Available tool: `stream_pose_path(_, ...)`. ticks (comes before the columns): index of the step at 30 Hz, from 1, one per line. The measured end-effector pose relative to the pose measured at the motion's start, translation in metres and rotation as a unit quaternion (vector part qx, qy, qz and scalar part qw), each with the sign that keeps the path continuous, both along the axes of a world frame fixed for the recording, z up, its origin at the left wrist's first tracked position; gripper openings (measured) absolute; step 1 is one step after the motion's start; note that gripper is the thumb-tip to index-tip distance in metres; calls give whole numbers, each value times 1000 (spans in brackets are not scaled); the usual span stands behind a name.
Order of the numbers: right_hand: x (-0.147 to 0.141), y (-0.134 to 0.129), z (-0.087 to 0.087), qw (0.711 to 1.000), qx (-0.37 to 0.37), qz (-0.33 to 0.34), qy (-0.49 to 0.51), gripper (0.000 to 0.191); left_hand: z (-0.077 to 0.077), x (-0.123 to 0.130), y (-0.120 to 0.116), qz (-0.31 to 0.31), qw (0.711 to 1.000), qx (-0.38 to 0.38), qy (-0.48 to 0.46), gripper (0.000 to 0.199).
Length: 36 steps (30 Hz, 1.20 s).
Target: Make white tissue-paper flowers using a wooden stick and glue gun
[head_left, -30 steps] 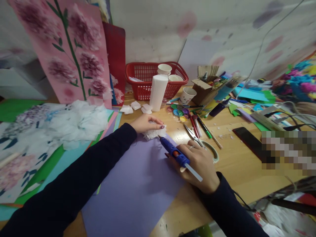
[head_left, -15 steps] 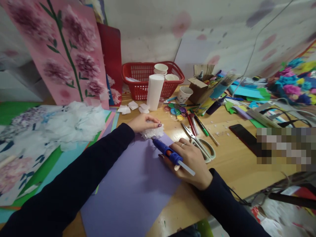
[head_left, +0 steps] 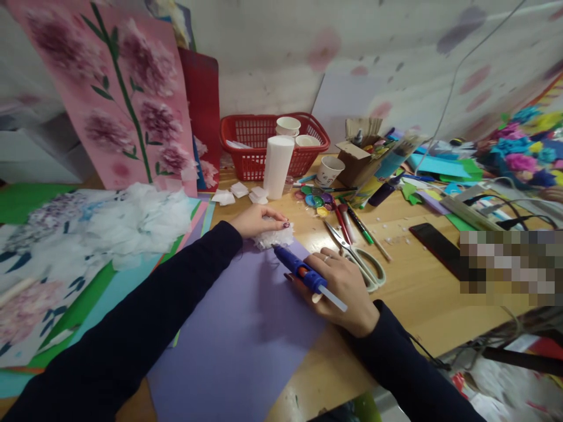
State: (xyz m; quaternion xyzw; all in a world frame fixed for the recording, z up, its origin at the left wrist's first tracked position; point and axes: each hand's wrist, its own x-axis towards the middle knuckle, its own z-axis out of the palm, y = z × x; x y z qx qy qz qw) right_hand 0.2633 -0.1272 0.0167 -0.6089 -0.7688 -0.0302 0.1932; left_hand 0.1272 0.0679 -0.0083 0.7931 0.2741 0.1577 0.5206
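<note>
A white ruffled paper flower [head_left: 273, 237] lies at the top edge of a purple sheet [head_left: 237, 328]. My left hand [head_left: 259, 221] is closed on the flower's upper side, thumb and fingers at its rim. In my right hand [head_left: 341, 287] is a blue glue gun [head_left: 299, 268], a translucent glue stick poking out of its back. The gun's nozzle points at the lower edge of the flower; whether they touch I cannot tell.
Scissors [head_left: 363, 258] and pens [head_left: 357, 221] lie right of the flower. Behind stand a white roll [head_left: 278, 167], a red basket [head_left: 248, 158] and a paper cup [head_left: 329, 170]. White tissue flowers [head_left: 141, 220] cover the left; a black phone [head_left: 435, 246] rests at right.
The view has shifted slightly. Both hands, the glue gun and the flower keep nearly the same positions relative to each other.
</note>
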Motion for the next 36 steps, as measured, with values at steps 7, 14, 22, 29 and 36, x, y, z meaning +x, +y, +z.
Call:
stream_pose_path(7,6,-4,-1,999,32,-43,-11,19,0,0,1,4,1000,6,7,40)
stream_pose_path(14,3,-7,6,999,32,-34,4,21,2,1,0,8,1000,-8,10,37)
stream_pose_path(22,0,-1,5,998,38,-55,8,24,1,0,0,8,1000,-4,2,43)
stream_pose_path(29,3,-7,12,996,58,-32,52,23,1,0,0,7,1000,-8,-5,39)
stream_pose_path(36,2,-11,15,983,2,-43,181,23,-4,1,-1,20,995,-80,-58,36)
